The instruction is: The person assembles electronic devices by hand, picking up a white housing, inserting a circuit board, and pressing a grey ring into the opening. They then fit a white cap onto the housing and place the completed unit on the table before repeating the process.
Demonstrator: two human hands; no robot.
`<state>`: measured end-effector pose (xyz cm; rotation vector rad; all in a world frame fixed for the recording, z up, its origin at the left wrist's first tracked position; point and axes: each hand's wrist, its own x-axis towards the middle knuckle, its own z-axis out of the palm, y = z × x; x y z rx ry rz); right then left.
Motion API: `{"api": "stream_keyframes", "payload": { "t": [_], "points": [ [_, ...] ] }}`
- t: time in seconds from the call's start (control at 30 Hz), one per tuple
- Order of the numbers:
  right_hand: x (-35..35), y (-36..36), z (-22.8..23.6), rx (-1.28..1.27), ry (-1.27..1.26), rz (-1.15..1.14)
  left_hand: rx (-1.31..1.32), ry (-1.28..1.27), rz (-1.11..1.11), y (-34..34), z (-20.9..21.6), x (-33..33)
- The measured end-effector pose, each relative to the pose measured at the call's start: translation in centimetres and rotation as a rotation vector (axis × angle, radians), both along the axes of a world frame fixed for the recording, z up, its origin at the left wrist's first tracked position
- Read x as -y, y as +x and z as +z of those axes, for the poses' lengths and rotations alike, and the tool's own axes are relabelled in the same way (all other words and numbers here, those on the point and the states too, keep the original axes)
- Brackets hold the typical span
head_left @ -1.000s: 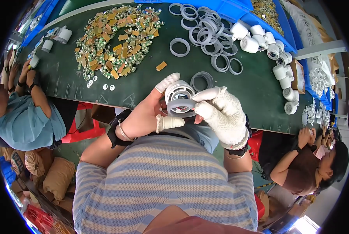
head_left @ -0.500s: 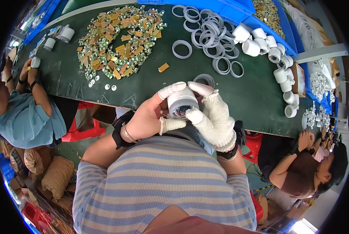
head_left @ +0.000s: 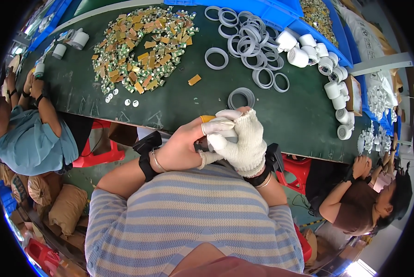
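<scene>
My left hand, with finger cots on some fingertips, and my right hand, in a white knitted glove, meet near the table's front edge. Both are closed around a white cylindrical housing, which the fingers largely cover. The left fingers wrap it from the left and above, while the gloved thumb lies across its near side. What is inside the housing is hidden. Just beyond my fingers, grey rings rest stacked on the green table.
A pile of small circuit boards lies far left. More grey rings spread at the back centre. White housings line the right side, by blue bins. Co-workers sit to the left and right.
The housing has turned in my hands, so its dark inner parts no longer show. My right hand has moved left, closer over it, and the stacked grey rings are uncovered.
</scene>
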<state>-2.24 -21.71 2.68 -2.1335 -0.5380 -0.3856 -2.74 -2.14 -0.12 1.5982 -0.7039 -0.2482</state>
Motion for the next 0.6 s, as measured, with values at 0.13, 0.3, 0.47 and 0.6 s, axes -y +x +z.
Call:
{"api": "stream_keyframes", "payload": {
  "t": [0.13, 0.3, 0.47, 0.6],
  "points": [
    [1.5, -0.3, -1.4, -0.539, 0.266, 0.020, -0.292, 0.127, -0.024, 0.0, 1.5, 0.1],
    [8.4, 0.2, 0.8, -0.540, 0.027, -0.359, 0.263, 0.562, 0.289, 4.4, 1.9, -3.6],
    [10.3, 2.9, -1.0, -0.078, -0.387, -0.499, 0.569, 0.851, 0.385, 10.5, -1.2, -2.3],
    [9.6, -0.3, 1.5, 0.019, -0.264, -0.431, 0.580, 0.925, 0.357, 11.0, -0.8, -2.1]
  ]
}}
